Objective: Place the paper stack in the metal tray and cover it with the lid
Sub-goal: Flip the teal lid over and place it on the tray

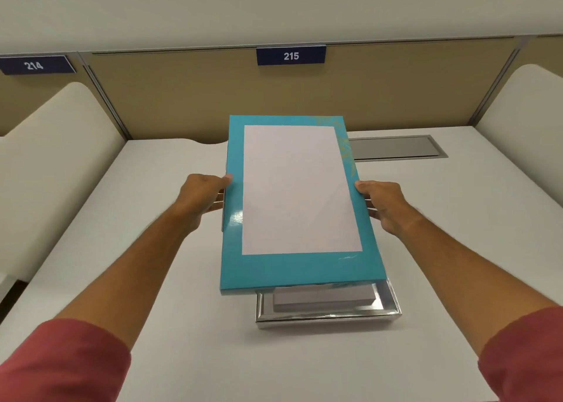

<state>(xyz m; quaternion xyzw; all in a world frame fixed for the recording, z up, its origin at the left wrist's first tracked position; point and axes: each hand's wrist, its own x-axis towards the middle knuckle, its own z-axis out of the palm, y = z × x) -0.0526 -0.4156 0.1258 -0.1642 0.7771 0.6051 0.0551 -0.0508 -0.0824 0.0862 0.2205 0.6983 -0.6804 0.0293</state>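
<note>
Paper (323,298), a neat white stack, lies inside the shiny rectangular metal tray (329,316) at lower centre of the frame, on the smooth white desk (152,249). Above it, hiding most of the tray, a glossy teal lid (292,267) with a pale rectangular centre tilts up at its near end. Left hand (202,199) and right hand (382,205) clamp its long edges, thumbs on top, forearms stretched forward from red sleeves (61,362).
</note>
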